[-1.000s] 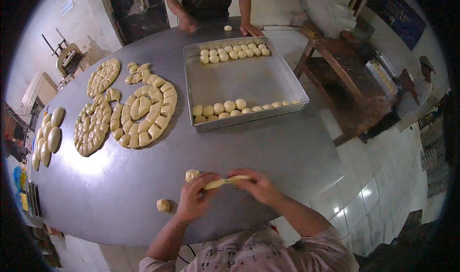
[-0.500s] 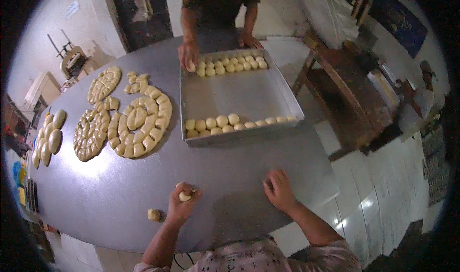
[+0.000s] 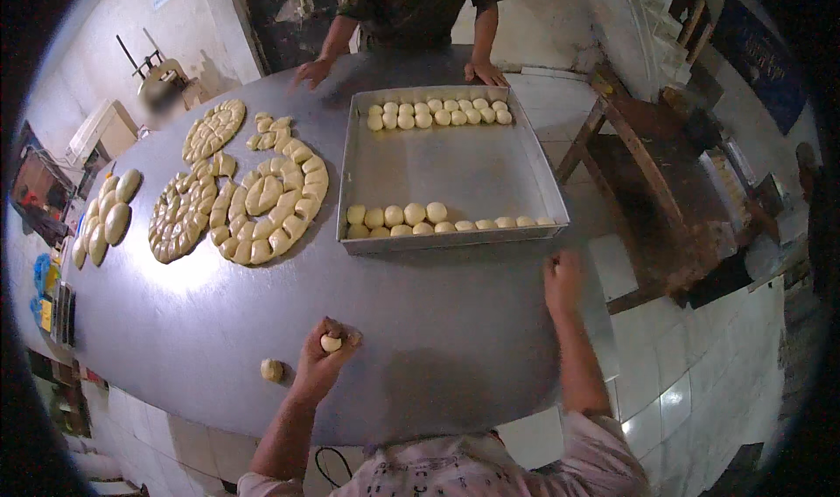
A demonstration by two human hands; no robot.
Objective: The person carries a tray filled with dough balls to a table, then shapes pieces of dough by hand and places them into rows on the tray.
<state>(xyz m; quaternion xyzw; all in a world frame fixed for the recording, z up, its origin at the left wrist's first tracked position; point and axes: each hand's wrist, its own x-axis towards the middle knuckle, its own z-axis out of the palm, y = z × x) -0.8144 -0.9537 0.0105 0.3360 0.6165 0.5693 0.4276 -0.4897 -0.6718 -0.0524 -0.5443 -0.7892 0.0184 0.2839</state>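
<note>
One pale, rounded dough piece [image 3: 331, 343], left hand [image 3: 320, 358] curled round it, right hand [image 3: 564, 283] (blurred) grip unclear

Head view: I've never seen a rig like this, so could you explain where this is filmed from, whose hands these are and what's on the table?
There is no machine here. A fisheye camera on a person's head looks down, so straight edges bend near the rim. The forearms rising from below are the wearer's. The left hand holds a pale dough piece; the right hand, blurred, is near the tray's closest right corner, and whether it holds anything is unclear.

On the grey table lie a lone dough lump, scored dough coils, smooth oval pieces and a metal tray with dough balls along its far and near sides. Opposite stands a co-worker.
</note>
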